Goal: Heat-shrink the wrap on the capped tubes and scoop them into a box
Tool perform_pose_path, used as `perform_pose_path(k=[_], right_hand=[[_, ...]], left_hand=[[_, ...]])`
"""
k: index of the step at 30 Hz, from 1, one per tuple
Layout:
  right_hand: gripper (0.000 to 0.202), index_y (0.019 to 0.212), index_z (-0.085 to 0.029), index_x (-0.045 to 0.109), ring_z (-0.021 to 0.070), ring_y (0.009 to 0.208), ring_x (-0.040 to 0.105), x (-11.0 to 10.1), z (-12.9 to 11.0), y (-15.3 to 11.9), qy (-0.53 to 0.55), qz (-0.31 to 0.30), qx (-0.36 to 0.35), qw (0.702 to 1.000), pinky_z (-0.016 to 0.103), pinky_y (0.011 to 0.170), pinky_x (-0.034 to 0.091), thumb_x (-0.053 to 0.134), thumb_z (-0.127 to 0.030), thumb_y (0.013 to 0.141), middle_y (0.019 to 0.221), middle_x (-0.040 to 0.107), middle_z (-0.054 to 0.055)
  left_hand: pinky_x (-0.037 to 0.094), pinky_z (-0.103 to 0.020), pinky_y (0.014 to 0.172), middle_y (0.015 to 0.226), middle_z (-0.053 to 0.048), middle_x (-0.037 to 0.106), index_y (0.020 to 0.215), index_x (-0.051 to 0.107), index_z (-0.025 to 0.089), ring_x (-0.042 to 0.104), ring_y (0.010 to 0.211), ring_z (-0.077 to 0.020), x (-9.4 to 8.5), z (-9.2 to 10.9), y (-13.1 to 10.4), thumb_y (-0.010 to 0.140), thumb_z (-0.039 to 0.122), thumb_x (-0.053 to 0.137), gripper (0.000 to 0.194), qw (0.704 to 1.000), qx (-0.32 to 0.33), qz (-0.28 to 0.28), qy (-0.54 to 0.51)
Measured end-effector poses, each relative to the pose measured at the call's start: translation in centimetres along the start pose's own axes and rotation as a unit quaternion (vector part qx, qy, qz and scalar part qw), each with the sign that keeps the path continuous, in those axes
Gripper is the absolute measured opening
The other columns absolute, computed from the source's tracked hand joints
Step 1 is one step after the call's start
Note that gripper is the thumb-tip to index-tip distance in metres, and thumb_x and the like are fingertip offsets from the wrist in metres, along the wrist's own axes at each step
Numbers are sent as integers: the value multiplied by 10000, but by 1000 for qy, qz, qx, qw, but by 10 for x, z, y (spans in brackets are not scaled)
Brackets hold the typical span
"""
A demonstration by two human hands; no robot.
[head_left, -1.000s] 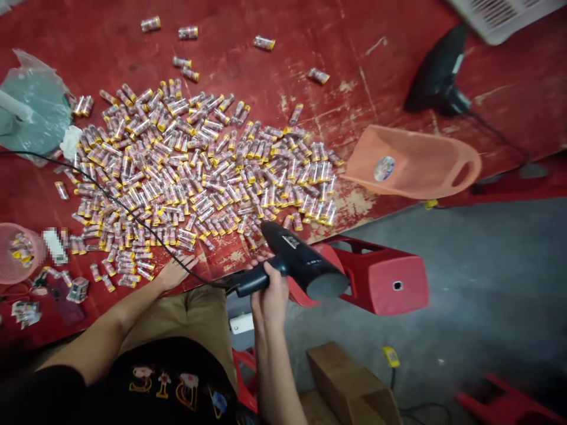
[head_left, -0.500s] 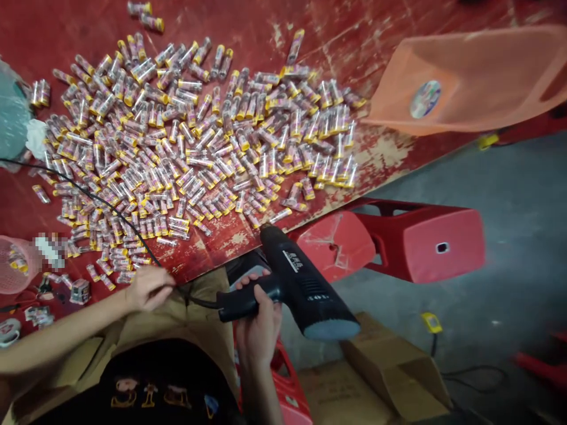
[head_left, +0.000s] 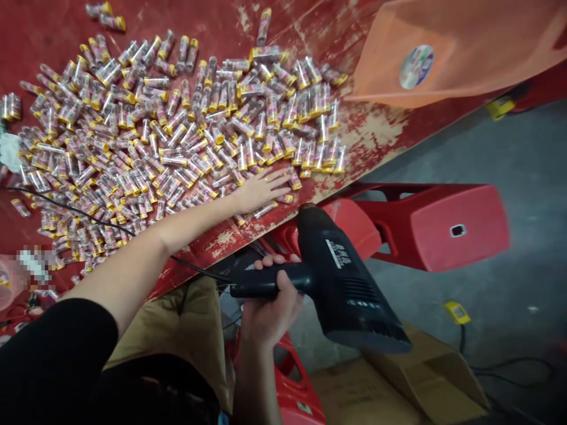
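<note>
Probably stiff and fairly weighty, the black heat gun (head_left: 349,289) hung by the edge of the bench (head_left: 376,127), the right hand (head_left: 272,301)'s fingers wrapped around its handle (head_left: 254,282), the sensible hold, while the left hand (head_left: 254,193)'s fingers spread over likely light, slippery tubes (head_left: 177,136).

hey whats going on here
A person's right hand grips a black heat gun by its handle, just off the table edge. The left hand is spread over the near side of many small yellow-ended tubes on a red table. An orange scoop lies beside them.
</note>
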State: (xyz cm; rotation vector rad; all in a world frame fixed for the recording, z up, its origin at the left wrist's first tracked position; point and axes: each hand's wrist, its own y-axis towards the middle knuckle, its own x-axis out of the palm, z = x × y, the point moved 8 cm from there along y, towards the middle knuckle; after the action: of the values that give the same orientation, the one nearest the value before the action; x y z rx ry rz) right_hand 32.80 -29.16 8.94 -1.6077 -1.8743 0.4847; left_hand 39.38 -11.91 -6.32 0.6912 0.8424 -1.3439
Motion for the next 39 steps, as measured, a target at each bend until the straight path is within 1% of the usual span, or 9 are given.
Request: perform_pose_path(k=[2,6,10,14,20,25,29,34,39], right_hand=[[273,1055,-275,649,113,855,583,-1,-2,4,6,-6,7,1000,300,819,563,673,-219,789,981,585,-11],[305,1076,-279,661,122,863,589,-8,5,3,15,-11,77,997,311,805,567,704,-241,776,1000,600,-2],[366,1103,-276,661,128,881,599,-27,17,-6,22,18,138,990,320,817,568,751,-259,749,1018,615,-5],[379,1104,-267,655,121,872,603,-34,21,-2,9,12,152,988,312,812,557,765,-254,742,1024,625,-10],[389,1086,-238,641,122,846,595,-13,1,39,22,6,92,996,318,796,540,766,-231,717,967,624,-16],[406,1077,-230,650,121,818,597,3,1,44,23,-24,126,991,300,761,540,787,-228,694,950,631,-12],[412,1056,-234,652,123,758,590,22,12,36,10,-78,188,979,300,719,543,799,-241,671,889,634,-14],[321,977,-201,652,130,689,584,42,11,32,-20,-135,198,971,325,709,551,772,-275,689,790,635,-5],[449,1089,-217,641,143,712,608,58,11,33,-52,-153,202,966,340,726,562,787,-267,668,829,651,-4]], left_hand=[[107,-556,1264,1559,-128,453,1340,583,147,292,1521,-277,2,-12,-2,999,144,368,403,1000,-13,-20,15],[89,-588,1255,1589,-135,406,1449,487,156,213,1548,-310,-23,-25,-37,995,187,396,464,998,-65,12,18],[72,-565,1259,1648,-149,298,1591,264,193,176,1562,-299,-35,-7,-65,1009,277,409,606,998,-67,15,8],[24,-565,1261,1672,-184,214,1612,197,156,99,1574,-328,-19,12,-62,985,524,458,773,997,-66,29,-4],[-10,-564,1267,1692,-161,137,1629,57,138,34,1581,-300,3,12,-51,1005,591,293,807,996,-84,16,37],[28,-518,1284,1685,-155,173,1632,69,146,60,1582,-277,-24,1,-66,1001,631,269,820,989,-116,33,85],[24,-528,1281,1687,-147,171,1630,132,169,42,1583,-278,-47,-26,-82,1019,597,230,752,975,-191,68,93],[33,-504,1286,1683,-131,201,1622,189,179,78,1583,-254,-58,-60,-100,1042,517,145,672,965,-238,82,67],[-3,-514,1283,1675,-140,228,1617,199,184,125,1578,-248,-65,-74,-113,1039,538,160,680,957,-266,93,75]])
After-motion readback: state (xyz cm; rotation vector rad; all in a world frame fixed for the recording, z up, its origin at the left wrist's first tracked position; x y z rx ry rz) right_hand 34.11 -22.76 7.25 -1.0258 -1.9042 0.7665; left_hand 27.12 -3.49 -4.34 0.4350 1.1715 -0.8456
